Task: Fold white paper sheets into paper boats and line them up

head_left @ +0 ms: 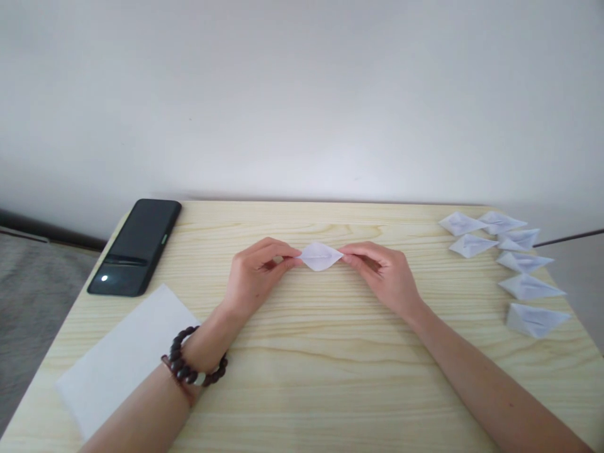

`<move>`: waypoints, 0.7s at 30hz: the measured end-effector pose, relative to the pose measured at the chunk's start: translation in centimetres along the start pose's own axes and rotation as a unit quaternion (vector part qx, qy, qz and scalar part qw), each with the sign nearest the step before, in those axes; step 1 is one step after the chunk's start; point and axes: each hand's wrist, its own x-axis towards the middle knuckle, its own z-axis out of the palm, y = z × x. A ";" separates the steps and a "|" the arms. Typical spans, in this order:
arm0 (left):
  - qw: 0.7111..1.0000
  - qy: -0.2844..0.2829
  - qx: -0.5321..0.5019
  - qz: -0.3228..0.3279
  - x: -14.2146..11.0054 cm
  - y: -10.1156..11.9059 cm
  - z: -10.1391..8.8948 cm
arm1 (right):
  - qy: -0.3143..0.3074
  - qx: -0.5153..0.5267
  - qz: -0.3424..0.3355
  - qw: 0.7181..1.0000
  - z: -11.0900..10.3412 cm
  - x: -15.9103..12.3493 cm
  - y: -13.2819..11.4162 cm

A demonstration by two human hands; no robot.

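Observation:
A small folded white paper piece (320, 256), diamond-shaped with a crease along its middle, is held just above the light wooden table (330, 352). My left hand (257, 274) pinches its left tip and my right hand (384, 274) pinches its right tip. Both hands have their fingers closed on the paper. A dark bead bracelet sits on my left wrist.
A black phone (136, 245) lies at the table's far left corner. White flat paper (123, 358) lies at the near left. Several finished folded paper pieces (512, 264) lie in a group along the right edge. A pale wall stands behind the table.

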 end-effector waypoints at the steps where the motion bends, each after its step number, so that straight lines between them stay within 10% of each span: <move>1: 1.000 -0.005 0.001 0.015 0.0 0.0 0.0 | 0.003 -0.008 -0.021 1.000 0.1 0.0 0.0; 9: 0.999 -0.014 0.002 0.047 0.0 0.0 -0.1 | 0.005 -0.104 -0.153 0.983 0.8 -0.4 -0.1; 21: 0.997 -0.058 0.031 0.031 0.1 0.2 -0.1 | 0.004 -0.166 -0.139 0.976 1.4 -0.5 -0.6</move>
